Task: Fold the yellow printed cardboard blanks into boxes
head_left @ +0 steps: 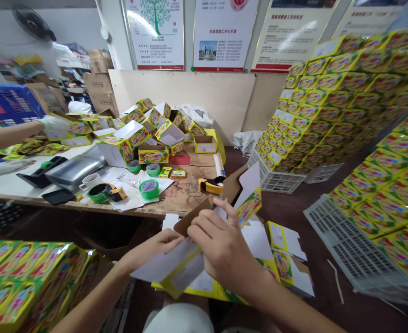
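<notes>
A packing room: the table (190,196) lies just beyond my hands, stacked boxes (328,92) to their right. My left hand (155,249) pinches the flat box (185,273) between them. My right hand (221,249) grips its brown flap (186,221), mid-fold, I judge. Creasing it calls for firm, even pressure.

The wooden counter (179,202) carries a heap of open boxes (148,134), green tape rolls (149,188), a yellow dispenser (211,185), a mug (90,181) and a grey bag (75,169). On the dark floor (294,208) stand white crates (276,180) bearing stacks (314,106). Blanks (280,236) lie flat nearby.
</notes>
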`<control>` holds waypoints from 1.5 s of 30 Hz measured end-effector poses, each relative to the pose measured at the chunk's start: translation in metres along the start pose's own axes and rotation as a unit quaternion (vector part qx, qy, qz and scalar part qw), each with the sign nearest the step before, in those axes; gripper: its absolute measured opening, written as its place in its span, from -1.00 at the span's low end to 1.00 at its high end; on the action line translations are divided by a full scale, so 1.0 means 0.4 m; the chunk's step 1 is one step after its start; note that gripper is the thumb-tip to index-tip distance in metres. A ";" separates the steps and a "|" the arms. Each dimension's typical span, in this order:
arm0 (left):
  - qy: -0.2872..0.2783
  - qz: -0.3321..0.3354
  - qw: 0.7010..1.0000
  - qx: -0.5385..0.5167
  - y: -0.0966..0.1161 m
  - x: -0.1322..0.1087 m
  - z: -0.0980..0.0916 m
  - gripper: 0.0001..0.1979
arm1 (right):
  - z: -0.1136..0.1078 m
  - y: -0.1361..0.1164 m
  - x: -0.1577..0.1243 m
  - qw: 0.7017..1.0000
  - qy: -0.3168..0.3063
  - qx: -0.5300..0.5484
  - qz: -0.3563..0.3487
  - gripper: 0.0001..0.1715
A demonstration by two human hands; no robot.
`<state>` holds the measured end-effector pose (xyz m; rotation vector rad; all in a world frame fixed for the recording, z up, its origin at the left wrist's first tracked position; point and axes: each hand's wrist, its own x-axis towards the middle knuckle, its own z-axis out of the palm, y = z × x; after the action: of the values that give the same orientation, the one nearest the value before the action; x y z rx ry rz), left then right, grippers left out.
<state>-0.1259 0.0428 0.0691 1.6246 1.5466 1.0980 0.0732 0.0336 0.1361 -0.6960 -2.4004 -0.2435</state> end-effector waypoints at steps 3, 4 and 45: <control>-0.112 0.027 0.992 0.051 0.004 -0.003 0.038 -0.73 | 0.004 -0.004 -0.056 1.000 -0.010 0.000 0.025 -0.74; -0.083 0.028 0.994 0.071 0.001 -0.004 0.044 -0.72 | 0.000 -0.007 -0.071 0.999 -0.007 0.001 0.035 -0.75; 0.084 -0.177 0.959 -0.203 -0.136 -0.042 0.133 -0.42 | 0.162 0.176 -0.154 0.951 -0.159 0.021 0.264 -0.75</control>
<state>-0.1030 0.0376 -0.0051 0.9591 1.5172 1.2717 0.1187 0.0884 0.0474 -1.4099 -2.3907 0.1562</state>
